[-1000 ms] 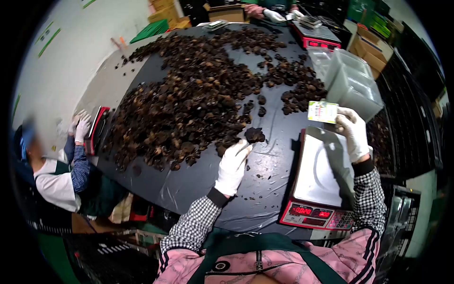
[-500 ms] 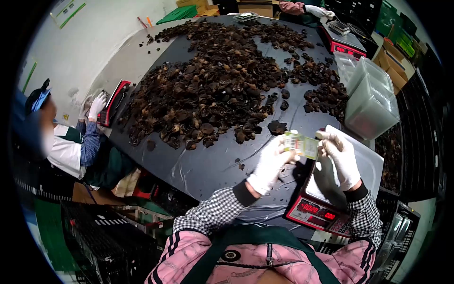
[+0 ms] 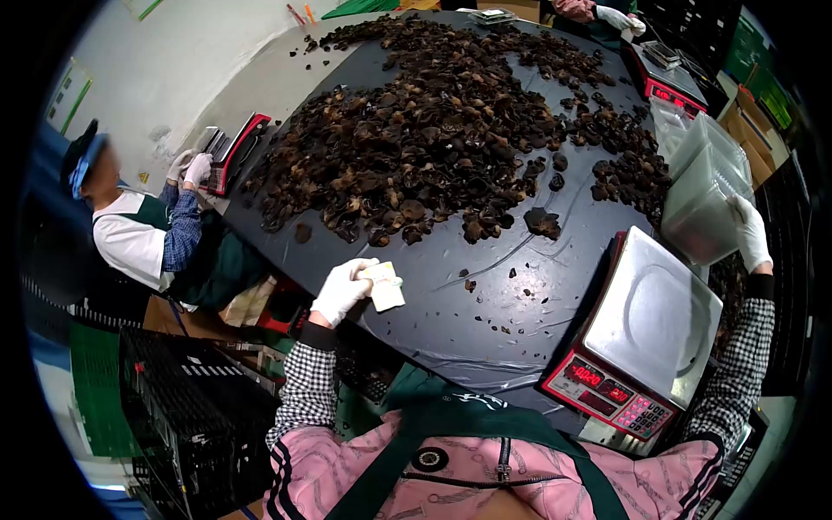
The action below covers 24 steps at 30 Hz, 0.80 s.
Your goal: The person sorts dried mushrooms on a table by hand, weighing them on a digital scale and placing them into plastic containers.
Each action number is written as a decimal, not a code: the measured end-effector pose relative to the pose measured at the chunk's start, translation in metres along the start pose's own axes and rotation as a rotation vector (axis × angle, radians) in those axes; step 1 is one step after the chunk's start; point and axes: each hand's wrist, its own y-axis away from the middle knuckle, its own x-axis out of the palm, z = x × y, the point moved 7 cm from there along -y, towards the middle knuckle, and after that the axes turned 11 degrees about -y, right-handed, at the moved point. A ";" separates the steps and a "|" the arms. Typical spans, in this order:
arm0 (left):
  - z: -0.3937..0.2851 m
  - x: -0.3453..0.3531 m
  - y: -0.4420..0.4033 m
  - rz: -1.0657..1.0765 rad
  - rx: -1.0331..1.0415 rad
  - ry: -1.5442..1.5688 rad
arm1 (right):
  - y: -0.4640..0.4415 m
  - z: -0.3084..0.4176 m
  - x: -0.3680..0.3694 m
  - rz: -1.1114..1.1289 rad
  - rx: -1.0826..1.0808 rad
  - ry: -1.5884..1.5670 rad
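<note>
well, just below and left of the frame's centre, the left hand (image 3: 344,291), gloved in white, is closed on a small pale card (image 3: 386,289), pinching it between thumb and fingers over the near part of the dark table (image 3: 433,325). at the right of the frame, the right hand (image 3: 751,232), also white-gloved, has its fingers against a stack of clear containers (image 3: 706,217); whether they grip it or only touch it, i cannot tell. in the lower right sits a silver-topped red scale (image 3: 648,316) with lit red digits (image 3: 585,374). a heap of dark curled pieces (image 3: 433,130) spreads from the middle to the top of the frame, and one larger piece (image 3: 542,224) lies apart, just right of centre. at the left of the frame, a co-worker (image 3: 130,236) has both hands near another red scale (image 3: 238,156), and a third scale (image 3: 673,87) stands in the upper right.
</note>
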 end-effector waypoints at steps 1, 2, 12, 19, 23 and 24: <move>0.005 -0.006 -0.005 0.008 0.009 0.020 | 0.001 0.002 0.002 -0.041 -0.016 0.003; 0.014 -0.009 -0.012 0.063 -0.023 -0.026 | -0.006 -0.054 0.008 -0.055 0.294 -0.415; -0.122 0.027 -0.003 -0.559 0.647 -0.842 | -0.010 0.065 -0.005 -0.090 -0.074 0.331; -0.203 0.209 -0.069 -0.228 1.113 -0.798 | 0.061 0.263 -0.001 -0.342 -0.421 0.349; -0.201 0.266 -0.104 -0.173 1.066 -0.899 | 0.151 0.320 0.053 -0.157 -0.487 0.485; -0.199 0.267 -0.106 -0.119 1.009 -0.859 | 0.171 0.323 0.065 -0.118 -0.430 0.448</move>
